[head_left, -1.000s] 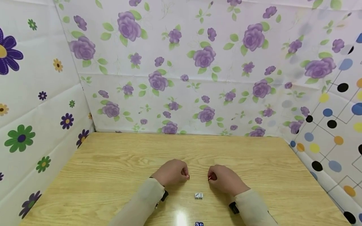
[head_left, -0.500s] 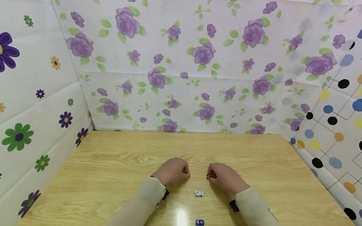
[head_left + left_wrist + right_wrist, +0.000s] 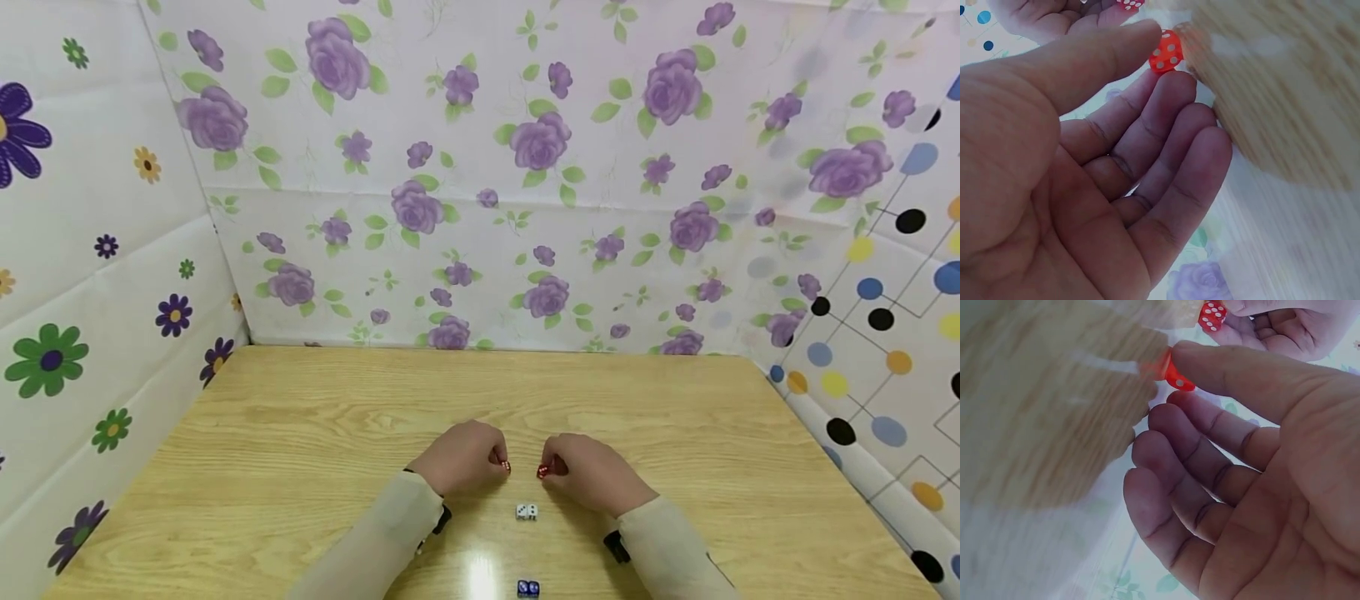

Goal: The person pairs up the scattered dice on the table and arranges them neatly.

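My left hand (image 3: 467, 457) pinches a red die (image 3: 506, 467) with white dots between thumb and fingertips, low over the table. Opposite it, my right hand (image 3: 588, 471) pinches a second red die (image 3: 542, 472) the same way. A short gap separates the two dice. In the left wrist view the left hand's die (image 3: 1167, 51) shows at the thumb tip, right by the table surface. The right wrist view has the other die (image 3: 1180, 374) under the right thumb, partly covered by it. Nearer the body, a pair of white dice (image 3: 527, 512) sits side by side between the hands.
Two blue dice (image 3: 528, 588) stand side by side near the lower edge of the head view, in line with the white pair. The wooden table (image 3: 337, 392) meets a flowered cloth wall (image 3: 487, 275) at the back, with patterned cloths at both sides.
Both hands have moved toward each other with their red dice, so the gap between the dice is narrower. The white and blue pairs stay in place on the table.
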A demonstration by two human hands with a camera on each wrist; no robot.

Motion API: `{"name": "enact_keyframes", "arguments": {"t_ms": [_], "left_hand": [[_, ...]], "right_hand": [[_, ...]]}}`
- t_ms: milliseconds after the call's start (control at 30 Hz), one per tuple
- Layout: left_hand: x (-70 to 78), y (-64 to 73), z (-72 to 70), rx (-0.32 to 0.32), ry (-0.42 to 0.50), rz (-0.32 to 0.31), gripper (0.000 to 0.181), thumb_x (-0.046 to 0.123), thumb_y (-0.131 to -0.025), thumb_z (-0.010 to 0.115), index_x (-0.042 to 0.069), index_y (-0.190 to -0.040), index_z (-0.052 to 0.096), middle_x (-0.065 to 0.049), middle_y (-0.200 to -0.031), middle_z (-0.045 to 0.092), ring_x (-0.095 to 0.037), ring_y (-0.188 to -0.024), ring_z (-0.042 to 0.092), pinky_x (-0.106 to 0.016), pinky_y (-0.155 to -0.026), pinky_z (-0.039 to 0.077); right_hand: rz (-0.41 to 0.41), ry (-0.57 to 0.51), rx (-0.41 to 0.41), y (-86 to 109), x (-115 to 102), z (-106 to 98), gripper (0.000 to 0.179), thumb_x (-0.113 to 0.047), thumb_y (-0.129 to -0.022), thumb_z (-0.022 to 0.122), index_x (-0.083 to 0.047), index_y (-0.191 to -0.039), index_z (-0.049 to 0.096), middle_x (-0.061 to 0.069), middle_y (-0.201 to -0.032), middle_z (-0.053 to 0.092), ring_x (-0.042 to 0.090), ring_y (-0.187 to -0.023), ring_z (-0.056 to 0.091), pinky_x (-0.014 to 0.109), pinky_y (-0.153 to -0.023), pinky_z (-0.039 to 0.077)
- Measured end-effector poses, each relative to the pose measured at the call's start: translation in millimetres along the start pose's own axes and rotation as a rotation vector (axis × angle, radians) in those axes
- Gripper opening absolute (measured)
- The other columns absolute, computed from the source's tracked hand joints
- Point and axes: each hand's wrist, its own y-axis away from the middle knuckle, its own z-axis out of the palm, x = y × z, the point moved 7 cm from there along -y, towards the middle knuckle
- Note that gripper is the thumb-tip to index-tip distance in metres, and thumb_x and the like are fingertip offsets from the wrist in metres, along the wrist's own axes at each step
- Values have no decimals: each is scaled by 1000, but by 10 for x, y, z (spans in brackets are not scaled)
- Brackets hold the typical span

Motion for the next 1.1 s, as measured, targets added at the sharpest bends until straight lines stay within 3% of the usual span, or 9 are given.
{"name": "enact_keyframes", "arguments": {"t_ms": [500,1100], "left_hand": [[33,-11,-2,27,-29,4,13,19,-91,81,19,-82,71,13,-77,65,-4,-69,55,-25,-69,49],[120,-69,106,27,-34,46,7,21,-93,79,18,-91,73,12,-85,67,-2,-74,58,-24,-73,51]], "right_hand": [[-2,33,33,-7,-32,-9,13,-20,-92,80,-20,-86,68,-14,-76,59,2,-65,50,27,-61,45],[-20,30,21,-31,-72,25,10,-12,-91,79,-18,-89,71,-12,-78,61,4,-68,51,28,-62,46]]}}
